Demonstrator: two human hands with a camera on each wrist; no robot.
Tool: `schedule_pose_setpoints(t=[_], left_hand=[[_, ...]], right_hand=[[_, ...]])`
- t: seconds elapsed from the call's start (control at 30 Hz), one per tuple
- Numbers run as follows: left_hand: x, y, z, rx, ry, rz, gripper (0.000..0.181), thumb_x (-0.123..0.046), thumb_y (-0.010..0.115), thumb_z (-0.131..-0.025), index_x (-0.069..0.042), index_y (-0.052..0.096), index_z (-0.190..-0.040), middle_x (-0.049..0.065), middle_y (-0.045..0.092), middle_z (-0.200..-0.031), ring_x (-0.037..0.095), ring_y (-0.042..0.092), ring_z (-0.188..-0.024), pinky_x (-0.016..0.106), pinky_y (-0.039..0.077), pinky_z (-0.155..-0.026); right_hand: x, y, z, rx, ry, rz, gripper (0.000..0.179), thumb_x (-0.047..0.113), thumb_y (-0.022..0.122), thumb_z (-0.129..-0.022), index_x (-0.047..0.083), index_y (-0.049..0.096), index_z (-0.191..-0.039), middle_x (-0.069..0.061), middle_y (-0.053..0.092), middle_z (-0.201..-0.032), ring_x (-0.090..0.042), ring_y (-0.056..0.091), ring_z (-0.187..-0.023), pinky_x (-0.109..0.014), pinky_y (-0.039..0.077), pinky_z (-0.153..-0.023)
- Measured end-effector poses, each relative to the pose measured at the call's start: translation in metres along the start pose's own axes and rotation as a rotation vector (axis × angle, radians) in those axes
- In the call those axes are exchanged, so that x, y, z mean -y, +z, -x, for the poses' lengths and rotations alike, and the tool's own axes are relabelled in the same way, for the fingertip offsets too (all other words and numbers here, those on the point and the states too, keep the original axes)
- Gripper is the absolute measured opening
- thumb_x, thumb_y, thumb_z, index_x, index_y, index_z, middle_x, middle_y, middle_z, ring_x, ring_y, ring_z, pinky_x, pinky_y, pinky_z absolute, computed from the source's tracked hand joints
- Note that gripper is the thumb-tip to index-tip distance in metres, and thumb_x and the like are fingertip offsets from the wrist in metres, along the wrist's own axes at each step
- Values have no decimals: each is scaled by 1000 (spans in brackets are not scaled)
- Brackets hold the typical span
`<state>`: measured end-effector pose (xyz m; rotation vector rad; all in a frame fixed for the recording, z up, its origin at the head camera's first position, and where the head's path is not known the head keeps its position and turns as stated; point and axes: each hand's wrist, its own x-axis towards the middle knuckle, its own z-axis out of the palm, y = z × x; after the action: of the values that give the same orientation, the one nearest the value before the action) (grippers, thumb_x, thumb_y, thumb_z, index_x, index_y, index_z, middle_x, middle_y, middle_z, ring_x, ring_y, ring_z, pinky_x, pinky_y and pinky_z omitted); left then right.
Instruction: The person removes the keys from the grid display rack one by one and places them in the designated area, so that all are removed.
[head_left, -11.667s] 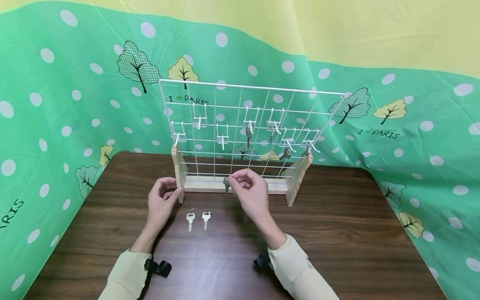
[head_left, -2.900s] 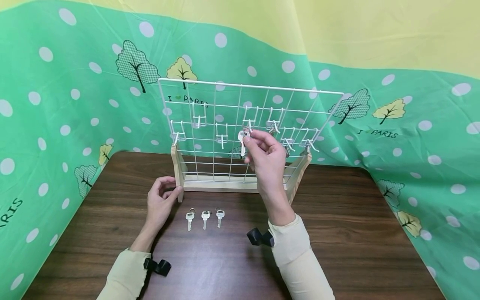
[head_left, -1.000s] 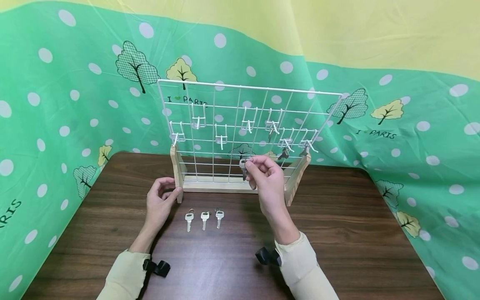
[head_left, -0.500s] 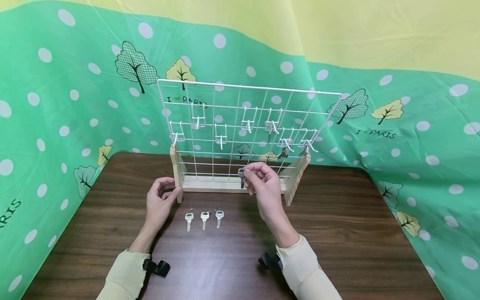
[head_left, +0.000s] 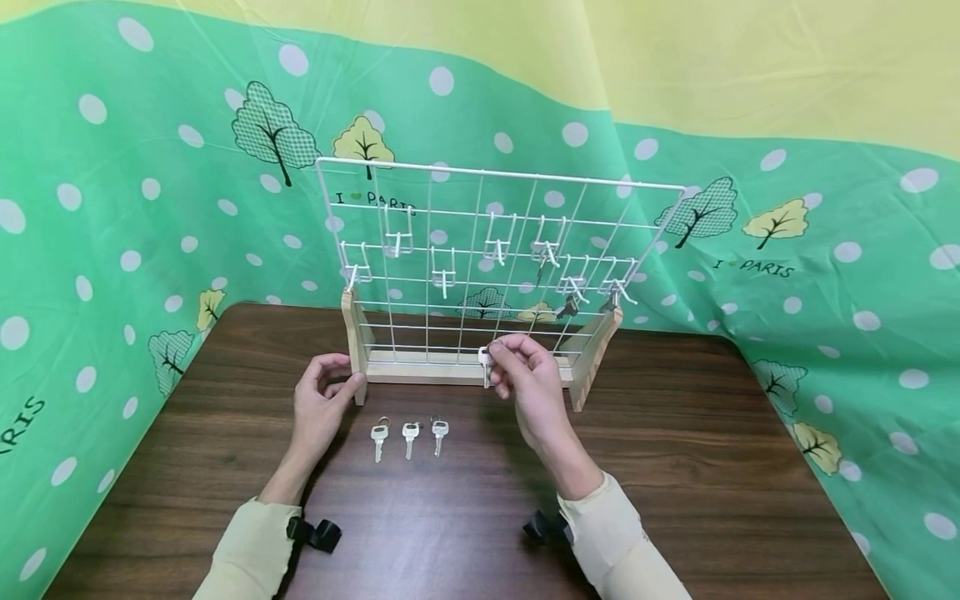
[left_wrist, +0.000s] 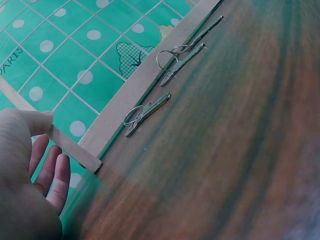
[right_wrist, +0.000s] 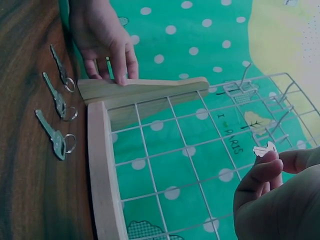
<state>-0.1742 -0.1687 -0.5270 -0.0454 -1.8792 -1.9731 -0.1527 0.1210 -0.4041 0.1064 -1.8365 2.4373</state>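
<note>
My right hand (head_left: 536, 387) pinches a silver key (head_left: 485, 358) between thumb and fingertips, low in front of the rack's wooden base. In the right wrist view that key (right_wrist: 264, 149) shows only in part, at my fingertips. My left hand (head_left: 322, 404) grips the left wooden side (head_left: 356, 350) of the white wire grid rack (head_left: 480, 172), thumb in front and the other fingers behind. Three keys lie in a row on the table: a left key (head_left: 379, 435), a middle key (head_left: 410, 432) and a right key (head_left: 440, 429), each with a ring.
White hooks project from the grid, among them a bare upper middle hook (head_left: 497, 250). On the right half hang dark-looking keys, such as one key (head_left: 570, 306) low down. A brown wooden table (head_left: 720, 483) bears the rack, and a green patterned cloth (head_left: 97, 250) stands behind.
A third key has joined the row on the table. The key from the upper middle hook is now in my right hand, which has come down toward the base. My left hand has stayed put.
</note>
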Motion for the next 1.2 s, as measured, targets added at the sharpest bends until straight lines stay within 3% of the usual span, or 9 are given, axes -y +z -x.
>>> schedule_pose_setpoints(t=[1.2], left_hand=[[0, 0, 1, 7, 6, -5, 32, 15, 77, -96, 16, 62, -125, -4, 69, -112, 9, 69, -104, 16, 60, -85]], right_hand=[[-56, -31, 2, 25, 201, 227, 6, -8, 73, -98, -2, 71, -98, -1, 74, -79, -9, 67, -67, -18, 46, -54]])
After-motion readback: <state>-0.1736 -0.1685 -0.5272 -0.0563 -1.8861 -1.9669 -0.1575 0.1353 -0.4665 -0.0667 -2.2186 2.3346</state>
